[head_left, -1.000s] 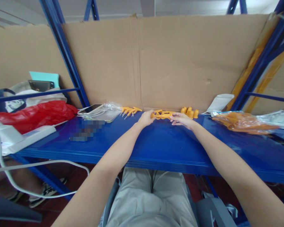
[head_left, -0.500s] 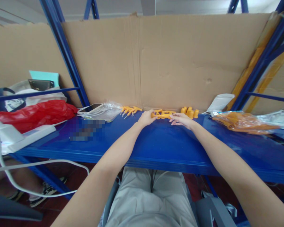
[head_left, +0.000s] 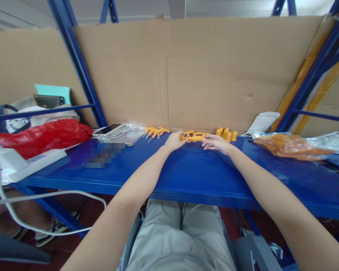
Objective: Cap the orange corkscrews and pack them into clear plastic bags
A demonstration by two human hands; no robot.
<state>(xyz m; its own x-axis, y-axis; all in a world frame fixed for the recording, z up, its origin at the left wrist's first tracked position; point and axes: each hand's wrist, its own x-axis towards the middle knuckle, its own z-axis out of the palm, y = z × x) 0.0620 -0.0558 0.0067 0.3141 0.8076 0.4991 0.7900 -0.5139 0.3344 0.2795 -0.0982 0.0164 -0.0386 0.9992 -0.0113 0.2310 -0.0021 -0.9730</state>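
Pinching an orange piece (head_left: 194, 137) at both ends with left hand (head_left: 173, 141) and right hand (head_left: 216, 143) (fingers closed on it), far across the blue shelf (head_left: 186, 177), near the cardboard (head_left: 214, 75).

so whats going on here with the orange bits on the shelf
A seated person reaches both arms to the back of a blue shelf. The left hand grips one end of an orange plastic piece lying by the cardboard backing, and the right hand has its fingertips at the other end. A pronged orange cluster lies to the left, rounded orange pieces to the right.
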